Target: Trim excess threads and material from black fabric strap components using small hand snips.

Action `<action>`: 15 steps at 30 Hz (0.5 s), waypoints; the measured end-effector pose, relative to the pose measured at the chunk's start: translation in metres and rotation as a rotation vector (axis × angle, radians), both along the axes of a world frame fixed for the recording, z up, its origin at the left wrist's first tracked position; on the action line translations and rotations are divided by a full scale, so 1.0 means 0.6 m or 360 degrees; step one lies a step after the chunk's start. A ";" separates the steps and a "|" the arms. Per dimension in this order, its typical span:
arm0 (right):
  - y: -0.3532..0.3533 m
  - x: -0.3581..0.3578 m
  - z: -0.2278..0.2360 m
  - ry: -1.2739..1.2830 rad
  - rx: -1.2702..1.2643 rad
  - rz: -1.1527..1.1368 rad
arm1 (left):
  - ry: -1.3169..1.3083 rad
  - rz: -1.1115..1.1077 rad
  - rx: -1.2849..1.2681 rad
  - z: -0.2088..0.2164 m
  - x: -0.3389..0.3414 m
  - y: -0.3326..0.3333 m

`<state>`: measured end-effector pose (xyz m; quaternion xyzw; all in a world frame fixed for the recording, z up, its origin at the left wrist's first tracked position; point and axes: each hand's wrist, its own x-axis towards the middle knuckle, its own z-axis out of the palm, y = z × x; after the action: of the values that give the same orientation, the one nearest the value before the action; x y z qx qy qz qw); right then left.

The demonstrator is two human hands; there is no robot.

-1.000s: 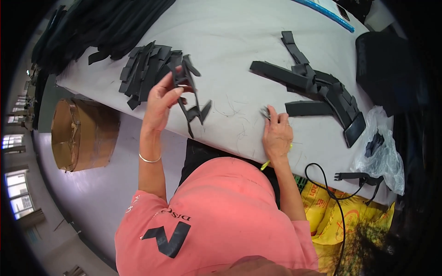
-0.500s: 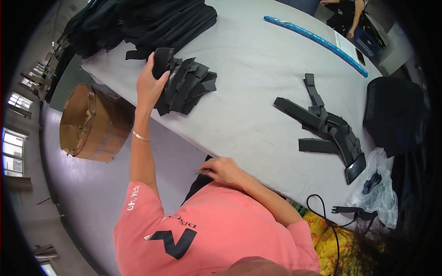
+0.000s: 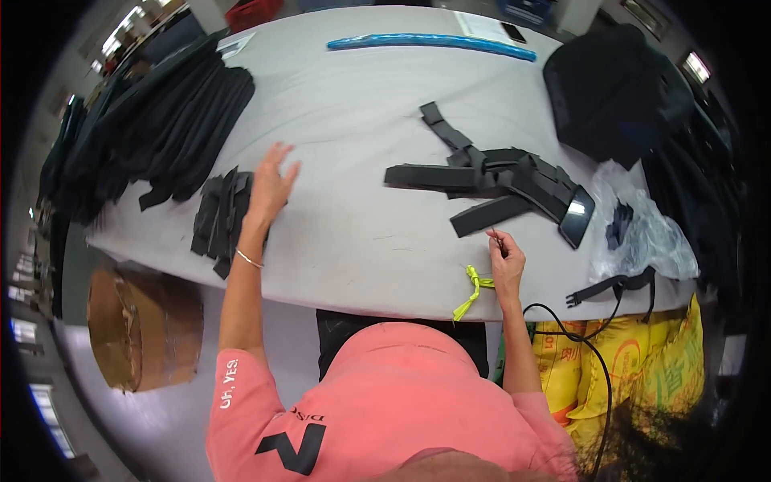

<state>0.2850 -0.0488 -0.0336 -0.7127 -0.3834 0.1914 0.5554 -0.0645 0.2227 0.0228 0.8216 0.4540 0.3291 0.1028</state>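
My left hand (image 3: 271, 191) is over the table with its fingers apart and nothing in them. Just left of it lies a pile of short black webbing straps (image 3: 215, 215), partly covered by my forearm. My right hand (image 3: 508, 263) is closed near the table's front edge on what look like small dark thread snips (image 3: 499, 243), points up. A neon yellow knotted ribbon (image 3: 474, 291) hangs beside that hand; whether it is tied to the snips I cannot tell. Beyond the right hand a second heap of black straps (image 3: 514, 181) lies loosely crossed.
Stacked black fabric pieces (image 3: 161, 120) fill the table's left. A blue wrapped roll (image 3: 434, 43) lies at the back, near a phone (image 3: 514, 33). On the right are a black bag (image 3: 610, 92), a clear plastic bag (image 3: 638, 233) and a buckle strap (image 3: 598, 291). A cardboard drum (image 3: 144, 329) stands left.
My left hand has let go of the black strap it held at the pile and moved right. My right hand has moved from my waist to the right over the table. The view has turned right.
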 end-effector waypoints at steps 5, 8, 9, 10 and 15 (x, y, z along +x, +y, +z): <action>-0.009 0.019 -0.044 -0.0271 -0.0007 -0.0134 | 0.0001 -0.0765 -0.0339 0.004 0.238 -0.065; -0.007 0.012 -0.043 -0.0327 -0.0001 -0.0112 | 0.0220 -0.0905 -0.0304 -0.028 0.330 -0.095; -0.006 0.010 -0.043 -0.0285 0.0064 -0.0084 | 0.0225 -0.0916 -0.0299 -0.045 0.347 -0.099; -0.006 0.010 -0.044 -0.0258 0.0081 -0.0083 | 0.0458 -0.0816 -0.0160 -0.055 0.366 -0.105; -0.015 0.008 -0.034 -0.0214 0.0088 -0.0091 | 0.0613 -0.0745 -0.0498 -0.016 0.382 -0.113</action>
<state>0.2895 -0.0579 -0.0543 -0.7190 -0.4045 0.1164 0.5531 0.1649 0.1548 0.0130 0.9248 0.3092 0.0618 0.2127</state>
